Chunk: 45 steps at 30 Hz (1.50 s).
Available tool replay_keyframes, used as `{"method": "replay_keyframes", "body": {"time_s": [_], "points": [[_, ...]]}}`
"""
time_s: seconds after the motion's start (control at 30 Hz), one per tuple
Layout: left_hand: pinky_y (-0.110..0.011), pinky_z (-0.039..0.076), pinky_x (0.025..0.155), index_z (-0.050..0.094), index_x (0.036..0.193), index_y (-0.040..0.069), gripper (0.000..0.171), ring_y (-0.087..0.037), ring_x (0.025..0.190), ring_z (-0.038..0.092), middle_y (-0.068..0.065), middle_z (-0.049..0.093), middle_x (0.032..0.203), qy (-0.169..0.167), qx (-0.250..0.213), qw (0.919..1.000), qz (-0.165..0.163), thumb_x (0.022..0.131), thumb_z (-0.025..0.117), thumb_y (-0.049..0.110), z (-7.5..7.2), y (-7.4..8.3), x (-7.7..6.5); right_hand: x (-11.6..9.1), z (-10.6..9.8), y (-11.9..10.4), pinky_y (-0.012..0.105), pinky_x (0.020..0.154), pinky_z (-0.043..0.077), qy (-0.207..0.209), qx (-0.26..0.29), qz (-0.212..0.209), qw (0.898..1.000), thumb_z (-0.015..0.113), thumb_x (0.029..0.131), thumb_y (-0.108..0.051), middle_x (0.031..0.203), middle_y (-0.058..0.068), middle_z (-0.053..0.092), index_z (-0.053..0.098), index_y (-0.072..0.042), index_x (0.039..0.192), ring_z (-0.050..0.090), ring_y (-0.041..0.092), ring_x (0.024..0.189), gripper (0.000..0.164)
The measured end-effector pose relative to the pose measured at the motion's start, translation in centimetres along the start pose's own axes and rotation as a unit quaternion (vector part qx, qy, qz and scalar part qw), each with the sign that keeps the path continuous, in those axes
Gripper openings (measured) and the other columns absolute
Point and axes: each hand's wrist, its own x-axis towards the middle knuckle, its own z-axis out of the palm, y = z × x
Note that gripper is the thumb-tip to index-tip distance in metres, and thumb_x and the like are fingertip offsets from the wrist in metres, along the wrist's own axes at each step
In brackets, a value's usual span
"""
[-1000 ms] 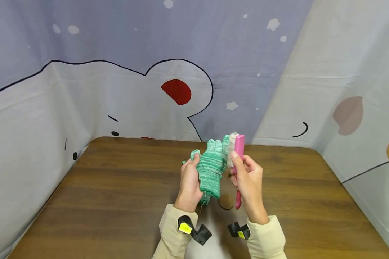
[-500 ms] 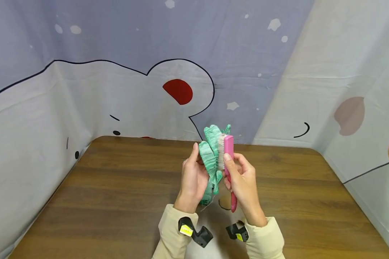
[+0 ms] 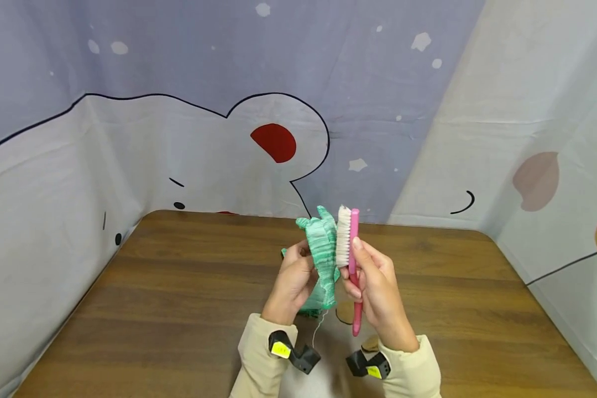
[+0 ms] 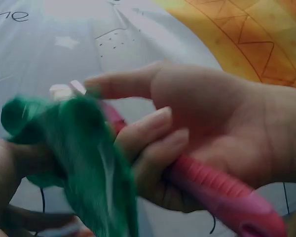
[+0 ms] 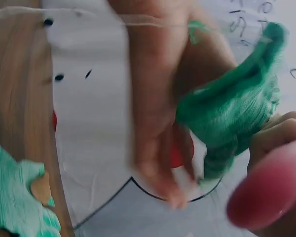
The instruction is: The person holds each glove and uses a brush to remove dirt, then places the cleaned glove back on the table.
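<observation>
My left hand (image 3: 291,284) holds a green-and-white knitted glove (image 3: 321,249) upright over the table, its fingers pointing up and a loose thread hanging below the cuff. My right hand (image 3: 378,287) grips a pink brush (image 3: 355,243), thumb on the back of its head. The white bristles (image 3: 343,237) face the glove, right at its right side. In the left wrist view the blurred glove (image 4: 84,153) partly covers the brush head, and the ribbed brush handle (image 4: 212,187) runs under the right hand (image 4: 207,113). Another green glove (image 5: 12,192) shows on the table in the right wrist view.
A brown wooden table (image 3: 179,287) lies beneath the hands. Round tan pieces with dark edges (image 3: 345,313) lie on it below the brush. A printed cloth backdrop (image 3: 204,155) rises along the back and sides. Black camera mounts (image 3: 298,354) sit on both wrists.
The glove has turned in my left hand, from broad side to narrower, and my left fingers have curled in. The brush has moved left, overlapped the glove, and now stands beside it.
</observation>
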Motion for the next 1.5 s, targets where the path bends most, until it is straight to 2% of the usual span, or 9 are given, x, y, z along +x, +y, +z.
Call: {"method": "replay_keyframes", "body": {"time_s": [0.13, 0.33, 0.5, 0.67, 0.77, 0.97, 1.17, 1.27, 1.5], "points": [[-0.026, 0.041, 0.065, 0.050, 0.092, 0.004, 0.011, -0.013, 0.073, 0.049, -0.004, 0.052, 0.083, -0.081, -0.014, 0.9950, -0.056, 0.084, 0.043, 0.003, -0.6, -0.2, -0.3, -0.1, -0.3, 0.2, 0.022, 0.027, 0.015, -0.050, 0.068, -0.002, 0.996, 0.025, 0.093, -0.019, 0.057, 0.008, 0.044, 0.045, 0.001, 0.085, 0.025, 0.012, 0.034, 0.030], [-0.025, 0.042, 0.067, 0.057, 0.094, 0.007, 0.017, -0.011, 0.077, 0.054, -0.001, 0.058, 0.087, -0.134, -0.077, 0.9866, -0.052, 0.085, 0.042, 0.005, -1.0, -0.1, -0.4, -0.2, -0.5, 0.3, 0.020, 0.027, 0.016, -0.082, 0.117, -0.001, 0.990, 0.018, 0.094, -0.019, 0.060, 0.007, 0.043, 0.044, 0.009, 0.103, 0.028, 0.010, 0.036, 0.039], [-0.032, 0.044, 0.070, 0.054, 0.097, 0.002, 0.020, -0.018, 0.079, 0.056, -0.008, 0.059, 0.090, 0.002, -0.036, 0.9990, -0.027, 0.079, 0.057, 0.009, -1.2, 0.1, 0.1, -0.2, -0.5, -0.2, 0.022, 0.028, 0.016, -0.009, 0.059, 0.004, 0.998, 0.029, 0.093, -0.024, 0.060, 0.007, 0.042, 0.043, 0.009, 0.109, 0.026, 0.012, 0.036, 0.040], [-0.034, 0.045, 0.067, 0.053, 0.102, 0.002, 0.036, -0.023, 0.082, 0.055, -0.012, 0.056, 0.096, 0.132, 0.045, 0.9879, 0.068, 0.072, 0.066, 0.017, -7.0, -4.3, 3.5, -0.1, -0.8, -0.5, 0.022, 0.029, 0.018, 0.064, 0.007, 0.005, 0.998, 0.038, 0.090, -0.027, 0.058, 0.008, 0.039, 0.048, 0.005, 0.098, 0.026, 0.013, 0.035, 0.035], [-0.035, 0.045, 0.059, 0.053, 0.103, 0.006, 0.041, -0.024, 0.075, 0.055, -0.013, 0.056, 0.094, 0.171, 0.095, 0.9775, 0.079, 0.072, 0.065, 0.029, -10.7, -7.0, 5.5, -0.1, -0.9, -0.4, 0.023, 0.029, 0.020, 0.083, -0.031, 0.004, 0.996, 0.042, 0.088, -0.025, 0.058, 0.009, 0.041, 0.048, 0.003, 0.091, 0.029, 0.013, 0.035, 0.029], [-0.033, 0.036, 0.040, 0.056, 0.098, 0.009, 0.037, -0.021, 0.047, 0.043, -0.008, 0.049, 0.063, 0.177, 0.191, 0.9601, 0.103, 0.075, 0.059, 0.038, -12.8, -8.4, 6.8, -0.3, -0.1, -0.2, 0.022, 0.030, 0.027, 0.090, -0.101, -0.006, 0.991, 0.047, 0.086, -0.022, 0.061, 0.015, 0.044, 0.047, 0.006, 0.095, 0.033, 0.015, 0.036, 0.029], [-0.034, 0.029, 0.034, 0.056, 0.080, 0.012, 0.026, -0.021, 0.040, 0.033, -0.007, 0.044, 0.052, 0.154, 0.294, 0.9327, 0.141, 0.074, 0.060, 0.037, -12.3, -8.8, 6.6, -0.1, 0.3, 0.4, 0.025, 0.030, 0.032, 0.099, -0.185, -0.021, 0.978, 0.050, 0.084, -0.023, 0.063, 0.024, 0.044, 0.048, 0.003, 0.096, 0.037, 0.018, 0.036, 0.029], [-0.032, 0.036, 0.036, 0.054, 0.076, 0.009, 0.025, -0.017, 0.041, 0.041, -0.006, 0.051, 0.055, 0.119, 0.299, 0.9357, 0.145, 0.076, 0.059, 0.033, -11.6, -8.9, 6.5, 0.0, 0.2, 1.0, 0.030, 0.030, 0.033, 0.107, -0.233, -0.035, 0.966, 0.052, 0.083, -0.025, 0.063, 0.024, 0.045, 0.051, -0.002, 0.096, 0.037, 0.021, 0.036, 0.027], [-0.030, 0.019, 0.029, 0.054, 0.070, 0.004, 0.022, -0.009, 0.034, 0.026, -0.004, 0.039, 0.042, 0.096, 0.321, 0.9336, 0.128, 0.078, 0.059, 0.024, -1.8, -1.2, 0.8, 0.1, 0.4, 2.2, 0.027, 0.029, 0.033, 0.100, -0.305, -0.114, 0.940, 0.057, 0.080, -0.017, 0.059, 0.012, 0.050, 0.054, -0.008, 0.101, 0.039, 0.016, 0.033, 0.023]]}}
